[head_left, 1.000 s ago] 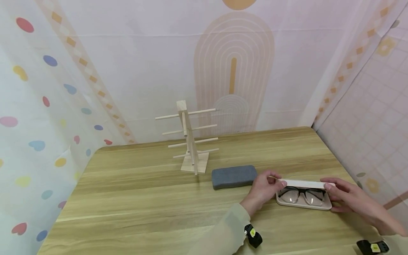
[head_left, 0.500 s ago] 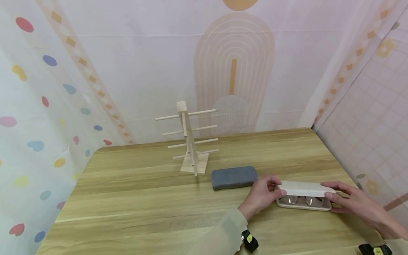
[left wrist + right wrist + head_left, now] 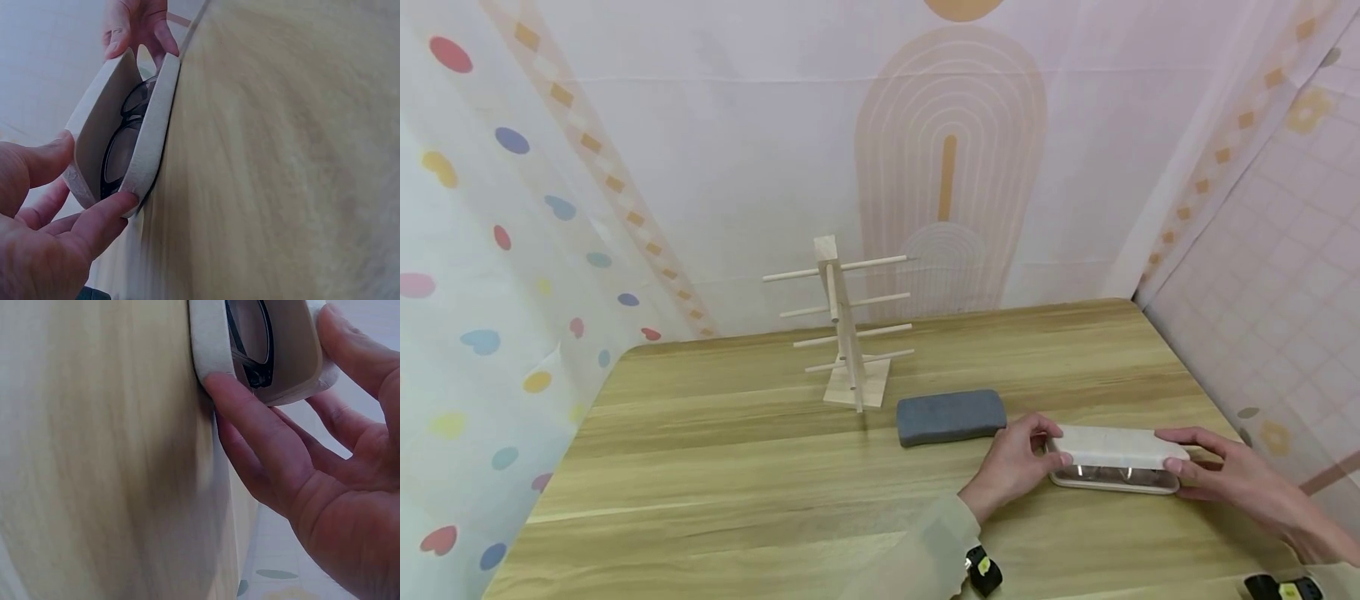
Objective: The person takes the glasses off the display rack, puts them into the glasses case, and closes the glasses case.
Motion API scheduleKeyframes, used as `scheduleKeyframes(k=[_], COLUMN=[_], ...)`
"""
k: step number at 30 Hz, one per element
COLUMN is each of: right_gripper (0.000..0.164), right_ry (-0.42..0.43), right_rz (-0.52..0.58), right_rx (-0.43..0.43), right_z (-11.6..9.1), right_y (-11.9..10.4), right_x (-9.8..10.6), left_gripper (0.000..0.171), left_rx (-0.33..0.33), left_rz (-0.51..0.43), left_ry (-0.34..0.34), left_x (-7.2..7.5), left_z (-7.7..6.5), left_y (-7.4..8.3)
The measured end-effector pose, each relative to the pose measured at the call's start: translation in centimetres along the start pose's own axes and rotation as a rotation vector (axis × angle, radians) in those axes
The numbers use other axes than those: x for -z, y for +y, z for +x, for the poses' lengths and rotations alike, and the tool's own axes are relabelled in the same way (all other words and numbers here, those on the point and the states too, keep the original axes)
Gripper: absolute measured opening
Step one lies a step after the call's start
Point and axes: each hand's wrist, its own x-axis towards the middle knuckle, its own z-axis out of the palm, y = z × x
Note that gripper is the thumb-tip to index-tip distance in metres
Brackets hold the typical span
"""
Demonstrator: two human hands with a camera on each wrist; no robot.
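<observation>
A cream glasses case (image 3: 1120,447) lies on the right side of the table, its lid tilted partway down over the base. Inside it are black-framed eyeglasses (image 3: 123,147), largely covered by the lid in the head view. My left hand (image 3: 1015,458) grips the case's left end, thumb on the lid and a finger against the base. At the opposite end my right hand (image 3: 1232,471) holds it likewise; in the right wrist view a finger touches the base's corner and the thumb the lid. A grey-blue glasses case (image 3: 951,417) lies closed just beyond my left hand.
A wooden stand (image 3: 847,333) with several thin horizontal pegs stands upright left of the grey-blue case. The wooden table (image 3: 715,467) meets patterned cloth (image 3: 760,167) at its back and sides.
The cream case's lid has swung down toward me, from nearly upright to mostly covering the eyeglasses. Both hands have kept their grip on its ends. The grey-blue case and stand have not moved.
</observation>
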Motion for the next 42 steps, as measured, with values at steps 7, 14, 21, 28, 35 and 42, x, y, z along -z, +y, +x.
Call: scheduleKeyframes(k=[7,14,21,28,35,42], right_gripper=[0.038,0.042,0.043,0.043,0.044,0.052], right_ry=[0.026,0.064,0.082,0.106,0.126,0.146], right_rz=[-0.045,-0.177,-0.223,-0.244,-0.221,-0.312], right_rx=[-0.009,-0.030,-0.033,-0.021,-0.018,-0.071], right_z=[0.0,-0.1,-0.2,-0.1,0.0,0.1], right_y=[0.1,0.1,0.2,0.4,0.6,0.2], right_x=[-0.3,-0.3,-0.4,-0.5,-0.6,-0.9], left_gripper=[0.024,0.026,0.027,0.029,0.030,0.035], left_rx=[-0.015,-0.045,-0.044,-0.073,-0.068,-0.053], left_rz=[0.096,0.225,0.246,0.259,0.256,0.256], left_ry=[0.012,0.035,0.043,0.050,0.070,0.077], left_x=[0.0,-0.1,-0.1,-0.2,-0.7,-1.0], left_z=[0.0,0.0,-0.1,0.0,0.1,0.0], left_y=[-0.1,0.1,0.3,0.0,-0.3,-0.3])
